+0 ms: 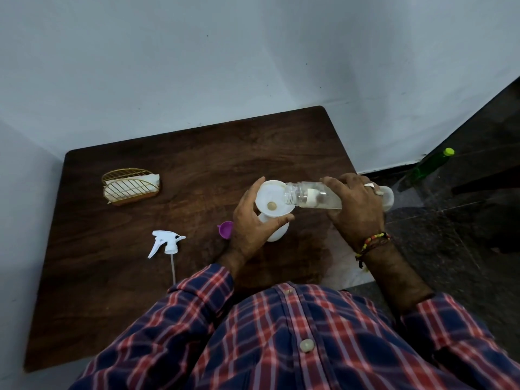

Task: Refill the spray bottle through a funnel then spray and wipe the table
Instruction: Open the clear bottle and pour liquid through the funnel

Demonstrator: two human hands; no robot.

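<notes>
A white funnel (271, 197) sits in the neck of a white spray bottle (277, 232) standing on the dark wooden table (140, 277). My left hand (253, 223) grips the funnel and the bottle's neck. My right hand (356, 209) holds a clear water bottle (304, 195) tipped almost flat, its open mouth over the funnel's rim. The white trigger sprayer head (166, 243) with its dip tube lies on the table to the left. A purple cap (226, 229) lies just left of my left hand.
A gold wire holder with white napkins (130, 187) stands at the table's back left. A green bottle (429, 167) stands on the dark floor to the right. A pale wall runs behind the table. The table's right edge is close to my right wrist.
</notes>
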